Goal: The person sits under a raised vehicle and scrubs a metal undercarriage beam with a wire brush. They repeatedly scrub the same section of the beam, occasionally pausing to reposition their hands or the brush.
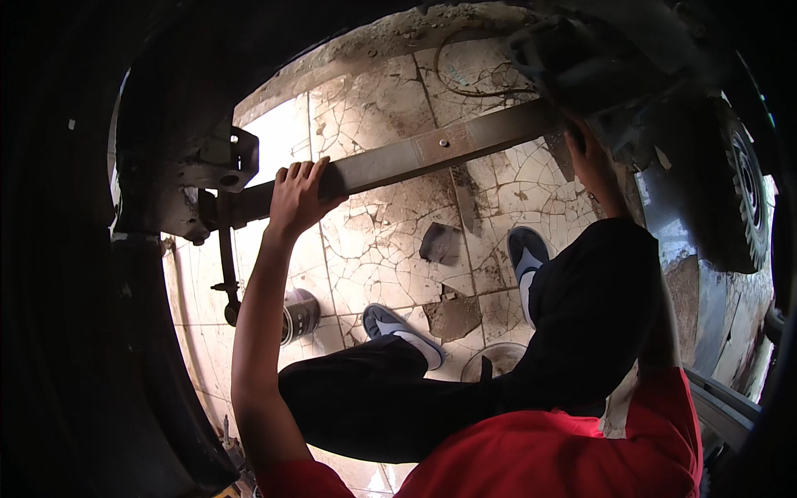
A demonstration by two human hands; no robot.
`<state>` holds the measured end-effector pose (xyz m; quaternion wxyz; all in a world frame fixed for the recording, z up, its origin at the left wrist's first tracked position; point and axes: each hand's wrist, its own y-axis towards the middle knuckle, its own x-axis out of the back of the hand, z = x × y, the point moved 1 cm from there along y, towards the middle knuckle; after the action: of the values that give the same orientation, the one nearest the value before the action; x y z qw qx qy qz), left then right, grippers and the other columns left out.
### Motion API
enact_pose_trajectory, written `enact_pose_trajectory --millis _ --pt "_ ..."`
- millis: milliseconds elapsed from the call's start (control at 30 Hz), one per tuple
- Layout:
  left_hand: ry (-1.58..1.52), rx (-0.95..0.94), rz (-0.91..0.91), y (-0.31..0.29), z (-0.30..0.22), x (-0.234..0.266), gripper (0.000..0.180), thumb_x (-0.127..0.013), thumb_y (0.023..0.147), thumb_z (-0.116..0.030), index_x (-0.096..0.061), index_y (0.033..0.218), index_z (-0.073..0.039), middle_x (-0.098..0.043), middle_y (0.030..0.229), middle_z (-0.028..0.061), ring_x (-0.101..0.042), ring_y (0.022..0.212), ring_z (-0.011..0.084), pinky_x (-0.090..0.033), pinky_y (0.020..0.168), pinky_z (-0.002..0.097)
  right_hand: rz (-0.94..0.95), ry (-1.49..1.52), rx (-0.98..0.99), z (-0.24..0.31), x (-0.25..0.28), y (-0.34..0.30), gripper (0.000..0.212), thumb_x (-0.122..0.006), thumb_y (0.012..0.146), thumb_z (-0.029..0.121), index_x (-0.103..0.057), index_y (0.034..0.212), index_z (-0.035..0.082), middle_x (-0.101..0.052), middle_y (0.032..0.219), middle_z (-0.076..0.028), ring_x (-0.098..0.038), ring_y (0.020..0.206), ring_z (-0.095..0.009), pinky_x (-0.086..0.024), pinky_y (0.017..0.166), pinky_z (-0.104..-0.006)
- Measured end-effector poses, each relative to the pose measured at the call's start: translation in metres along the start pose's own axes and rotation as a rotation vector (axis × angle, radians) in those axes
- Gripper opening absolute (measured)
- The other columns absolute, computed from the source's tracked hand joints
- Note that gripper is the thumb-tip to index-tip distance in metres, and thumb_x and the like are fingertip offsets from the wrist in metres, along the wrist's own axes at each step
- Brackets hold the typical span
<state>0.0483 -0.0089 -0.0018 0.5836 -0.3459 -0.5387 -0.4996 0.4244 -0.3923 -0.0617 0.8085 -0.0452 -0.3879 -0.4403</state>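
Note:
A long grey metal beam (390, 166), with a brownish worn patch and a small bolt head, crosses in front of me and slopes up to the right. Near its left end my left hand (300, 195) is closed around it, fingers over the far edge and thumb on the near side. Toward the right end my right hand (589, 162) grips the beam, its fingertips partly lost in shadow. Just left of my left hand is a dark bracket (243, 159) with holes. A dark rod (226, 257) hangs below the beam's left end.
On the cracked tile floor stand a metal can (300, 315) and a round container (498, 358). A dark flat piece (441, 243) lies between them and the beam. A treaded wheel (747, 191) is at the right. Dark vehicle parts surround the view; a thin hose (448, 79) curls behind.

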Motion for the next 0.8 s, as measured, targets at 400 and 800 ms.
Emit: enact_pose_trajectory --millis 400,800 --pt "-0.029 0.029 0.034 -0.003 0.001 0.002 0.084 -0.083 0.075 -0.053 -0.054 0.141 -0.008 -0.064 0.120 0.0108 -0.059 0.114 0.0269 -0.041 0.100 0.0434 0.089 0.059 0.024 0.021 0.004 -0.044 0.043 -0.058 0.103 0.020 -0.052 0.145 0.024 -0.061 0.139 -0.018 -0.058 0.126 -0.038 -0.049 0.102 -0.0443" --pt "-0.005 0.031 0.041 -0.005 0.001 0.001 0.084 -0.080 0.078 -0.057 -0.053 0.142 -0.010 -0.065 0.119 0.0117 -0.059 0.113 0.0273 -0.042 0.099 0.0435 0.094 0.069 0.266 0.019 -0.017 0.006 0.042 -0.058 0.104 0.022 -0.052 0.145 0.021 -0.060 0.141 -0.016 -0.058 0.130 -0.036 -0.048 0.105 -0.0429"
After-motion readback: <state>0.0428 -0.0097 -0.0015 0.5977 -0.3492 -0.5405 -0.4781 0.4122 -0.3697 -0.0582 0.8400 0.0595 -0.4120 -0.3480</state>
